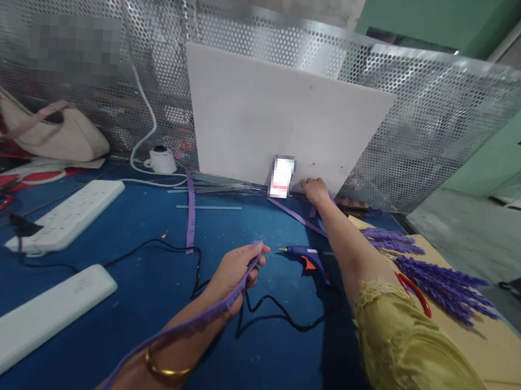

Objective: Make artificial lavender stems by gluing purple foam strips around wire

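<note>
Purple strip (227,303) pinched in L hand (239,271), trailing along forearm, over desk (143,306). R hand (315,191) by white board (293,119); can't tell if gripping. Risk: black cord (306,328) near L wrist could snag, prob. dragging glue gun (301,251); nozzle, if hot, might mark strip. No legible text; phone (281,175) screen unreadable.

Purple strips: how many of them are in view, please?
3 clearly: a strip held in the left hand, a second strip farther left on the table, and a third strip between phone and right arm. Purple bits by the right hand, partly hidden, may be more.
</note>
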